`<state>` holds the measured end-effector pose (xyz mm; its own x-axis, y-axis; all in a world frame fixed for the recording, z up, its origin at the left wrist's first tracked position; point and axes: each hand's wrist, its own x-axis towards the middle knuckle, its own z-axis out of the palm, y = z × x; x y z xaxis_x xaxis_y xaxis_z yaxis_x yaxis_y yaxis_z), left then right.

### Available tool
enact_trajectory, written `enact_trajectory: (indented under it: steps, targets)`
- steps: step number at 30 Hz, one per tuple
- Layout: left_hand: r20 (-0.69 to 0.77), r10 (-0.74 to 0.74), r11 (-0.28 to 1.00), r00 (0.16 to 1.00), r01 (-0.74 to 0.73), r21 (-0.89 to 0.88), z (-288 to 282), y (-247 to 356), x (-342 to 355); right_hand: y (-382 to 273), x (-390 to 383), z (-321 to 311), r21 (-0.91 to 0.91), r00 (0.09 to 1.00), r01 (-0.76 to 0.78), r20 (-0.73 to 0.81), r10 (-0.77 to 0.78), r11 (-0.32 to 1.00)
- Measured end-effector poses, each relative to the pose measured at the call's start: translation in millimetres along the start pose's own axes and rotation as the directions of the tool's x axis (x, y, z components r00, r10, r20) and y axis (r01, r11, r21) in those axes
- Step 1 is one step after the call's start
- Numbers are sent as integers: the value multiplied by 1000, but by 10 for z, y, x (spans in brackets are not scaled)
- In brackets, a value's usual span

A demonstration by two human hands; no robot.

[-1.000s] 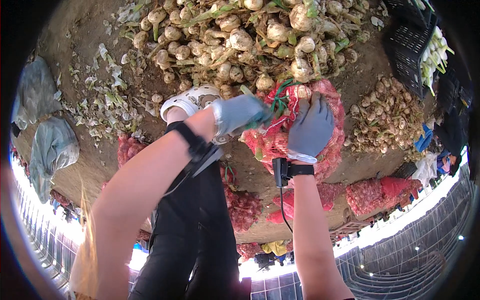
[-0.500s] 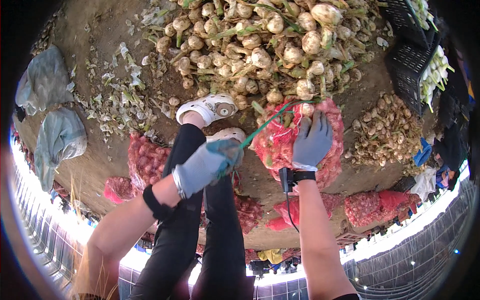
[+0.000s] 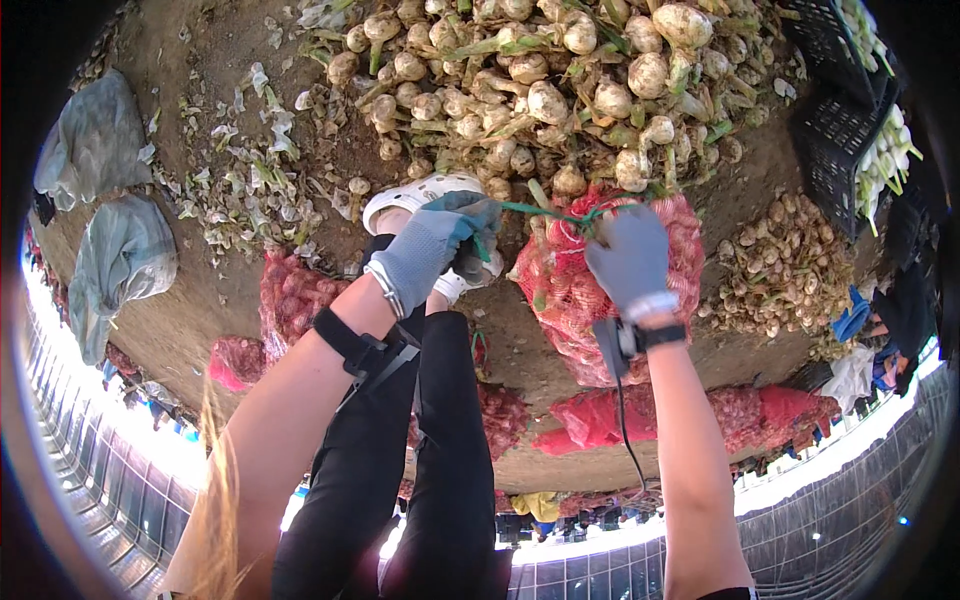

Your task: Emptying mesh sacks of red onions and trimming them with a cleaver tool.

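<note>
A red mesh bag [image 3: 567, 300] full of garlic bulbs sits on the ground before me, its mouth at the far side. My left hand [image 3: 450, 230], in a grey glove with a teal palm, is closed on a green string [image 3: 527, 208] beside the bag, above my white clog. The string runs taut to the bag's mouth. There my right hand [image 3: 630, 258], gloved in grey, bends its fingers over the string near a loop of it; the fingertips are partly hidden. A dark device is strapped to each wrist, with a cable hanging from the right one.
A large heap of garlic [image 3: 540, 100] with stalks lies beyond the bag, and a smaller heap [image 3: 785, 265] to the right. Black crates [image 3: 835, 150] hold white-green stalks. Other filled red mesh bags [image 3: 295, 300] lie around me. Grey-green plastic sacks [image 3: 125, 265] and peelings are at left.
My left hand has moved up and right, nearer the bag's mouth. My right hand has gone from lying on the bag's side to bending its fingers at the mouth.
</note>
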<state>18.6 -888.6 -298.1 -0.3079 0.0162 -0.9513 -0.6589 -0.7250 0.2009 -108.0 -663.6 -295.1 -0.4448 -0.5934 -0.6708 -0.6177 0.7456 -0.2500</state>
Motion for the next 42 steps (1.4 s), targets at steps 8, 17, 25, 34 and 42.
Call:
enact_trajectory:
  steps: [8,17,25,34,42]
  targets:
    - [-87,-248,967,965,241,-84,160,-203,368,40,-628,-116,995,905,-100,96,414,-13]
    - [248,0,332,969,-234,914,1025,-559,560,21,-727,-403,978,940,10,62,335,-209]
    - [348,89,78,933,-355,932,450,-494,-370,454,-856,-679,719,843,444,-133,521,-534]
    - [361,66,95,930,-366,926,269,-501,-993,-394,-584,-677,258,935,273,-298,-192,927]
    - [352,155,-17,923,-353,935,107,-521,-1108,-561,-1443,146,295,983,177,-10,-182,939]
